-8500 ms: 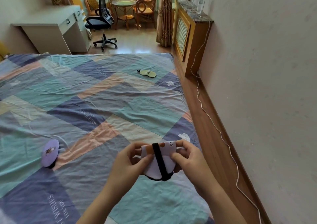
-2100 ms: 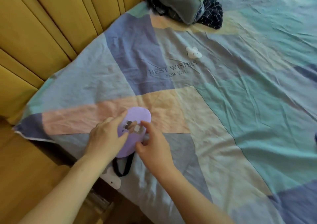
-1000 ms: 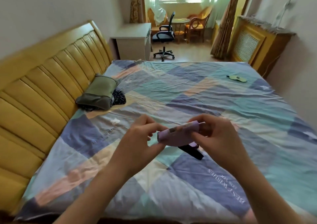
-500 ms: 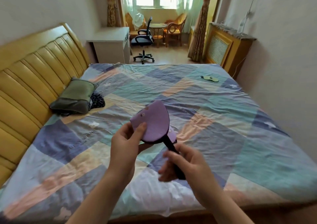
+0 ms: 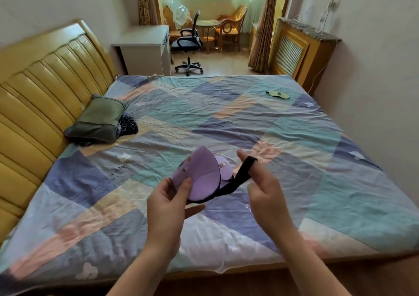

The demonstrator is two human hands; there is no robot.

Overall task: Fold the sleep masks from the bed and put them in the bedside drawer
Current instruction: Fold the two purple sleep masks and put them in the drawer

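Above the near edge of the patchwork bedsheet (image 5: 226, 119), the left hand (image 5: 167, 207) pinches a half-folded lilac fabric sleep mask (image 5: 201, 178) between thumb and fingers. Just beside it, the right hand (image 5: 265, 189) has the mask's black elastic strap (image 5: 243, 173) looped over a raised finger, its other fingers loosely curled. Farther off, a pale yellow sleep mask (image 5: 277, 94) lies flat near the bed's far right corner.

A pillow (image 5: 98, 120) lies on the bed (image 5: 283, 137), left by the headboard (image 5: 40, 87). A sleep mask (image 5: 277, 94) lies far right. Behind the bed stands a chair (image 5: 188, 44).

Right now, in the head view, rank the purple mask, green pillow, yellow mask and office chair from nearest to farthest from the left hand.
1. Purple mask: held by the left hand.
2. Green pillow: left, by the headboard.
3. Yellow mask: bed's far right corner.
4. Office chair: floor beyond the bed.
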